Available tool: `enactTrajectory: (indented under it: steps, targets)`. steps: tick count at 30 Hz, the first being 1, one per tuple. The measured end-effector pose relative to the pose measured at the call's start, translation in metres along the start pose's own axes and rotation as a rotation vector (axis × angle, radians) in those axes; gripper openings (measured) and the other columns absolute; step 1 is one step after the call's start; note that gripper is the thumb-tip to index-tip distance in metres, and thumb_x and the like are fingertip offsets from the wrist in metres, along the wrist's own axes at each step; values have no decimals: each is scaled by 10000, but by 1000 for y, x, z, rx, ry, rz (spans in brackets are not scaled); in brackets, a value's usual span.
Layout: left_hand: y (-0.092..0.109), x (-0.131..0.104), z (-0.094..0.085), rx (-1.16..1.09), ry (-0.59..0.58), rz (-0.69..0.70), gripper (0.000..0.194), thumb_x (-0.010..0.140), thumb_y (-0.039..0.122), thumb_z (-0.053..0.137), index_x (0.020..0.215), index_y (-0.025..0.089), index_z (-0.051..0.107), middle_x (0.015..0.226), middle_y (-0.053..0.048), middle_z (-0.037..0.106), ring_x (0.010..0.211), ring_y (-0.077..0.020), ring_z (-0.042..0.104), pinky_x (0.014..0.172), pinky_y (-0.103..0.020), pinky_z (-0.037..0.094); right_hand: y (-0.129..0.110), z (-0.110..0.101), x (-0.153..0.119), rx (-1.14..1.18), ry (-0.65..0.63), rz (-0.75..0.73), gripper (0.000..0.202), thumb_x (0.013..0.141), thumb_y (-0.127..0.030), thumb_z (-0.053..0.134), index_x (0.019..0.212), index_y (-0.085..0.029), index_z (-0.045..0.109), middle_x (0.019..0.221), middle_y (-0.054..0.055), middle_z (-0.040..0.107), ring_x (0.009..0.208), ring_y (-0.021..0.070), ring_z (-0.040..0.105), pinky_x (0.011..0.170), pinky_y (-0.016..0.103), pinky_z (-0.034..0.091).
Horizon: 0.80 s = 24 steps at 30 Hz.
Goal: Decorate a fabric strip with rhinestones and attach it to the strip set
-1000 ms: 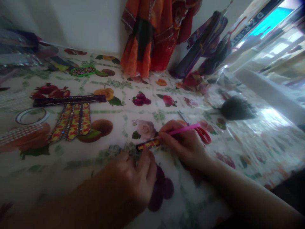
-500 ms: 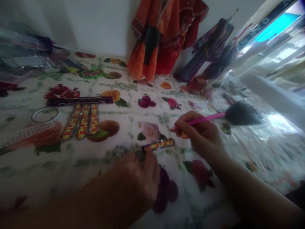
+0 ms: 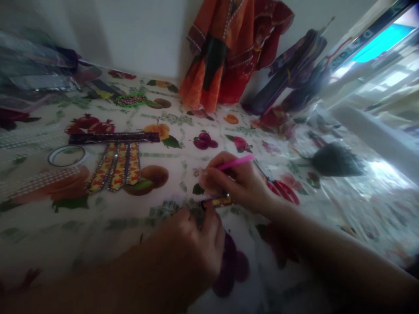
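Note:
My left hand (image 3: 199, 240) is closed, its fingertips at the left end of a short yellow-and-red patterned strip (image 3: 222, 201) with a dark edge, which lies on the tablecloth. Part of that strip is hidden behind my right hand (image 3: 237, 181). The right fingers pinch a thin pink stick (image 3: 236, 162), its lower end concealed in the grip. A few small sparkling stones (image 3: 196, 172) show by the right fingertips. Red-handled scissors (image 3: 284, 191) lie just beyond the right wrist.
Three patterned strips (image 3: 118, 165) hang below a dark band (image 3: 114, 138) on the table, next to a roll of tape (image 3: 67, 155) and bead sheets (image 3: 42, 181). Behind are a green dish of beads (image 3: 131, 100) and orange-red doll-sized garments (image 3: 222, 56). A dark brush-like bundle (image 3: 337, 159) lies right.
My right hand, with the pink stick, has moved left to above the strip, uncovering the scissors. My left hand stays at the strip's end. The view has shifted slightly.

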<state>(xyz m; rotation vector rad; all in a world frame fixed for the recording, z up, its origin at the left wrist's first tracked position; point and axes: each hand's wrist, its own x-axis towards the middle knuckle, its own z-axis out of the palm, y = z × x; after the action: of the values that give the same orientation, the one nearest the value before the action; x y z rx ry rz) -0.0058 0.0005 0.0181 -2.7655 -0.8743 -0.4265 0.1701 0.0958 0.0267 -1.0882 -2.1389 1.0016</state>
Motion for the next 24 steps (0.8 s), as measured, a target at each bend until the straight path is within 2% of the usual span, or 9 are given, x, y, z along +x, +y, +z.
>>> enactTrajectory:
  steps: [3,8,15,24]
  targets:
    - [-1,1,-2,100,-56,42,289,905,156,551,1126,20,678,1167,-267,675,623,-222,651,496,-333,470,0,0,1,-15,-12,-2,106,965,-275,574,942,-177,605,781,-10,696,626,83,641,572,193,504]
    - [0,1,1,106,-62,65,309,915,164,535,1146,2,661,1159,-278,671,656,-241,660,507,-339,463,0,1,4,-38,-36,5,131,975,-295,548,954,-174,592,782,2,687,645,96,641,575,205,500]
    - [3,0,14,152,73,16,324,896,318,575,1052,69,711,1134,-264,690,542,-218,612,459,-341,428,-1,3,5,-78,-29,-1,114,977,-275,541,935,-180,587,765,-16,686,611,82,622,590,201,496]
    - [3,0,13,148,70,16,307,874,268,571,1059,68,714,1146,-252,689,573,-243,629,484,-350,438,-8,4,7,-182,-36,-39,141,971,-260,539,899,-157,603,728,-2,699,578,78,618,535,172,484]
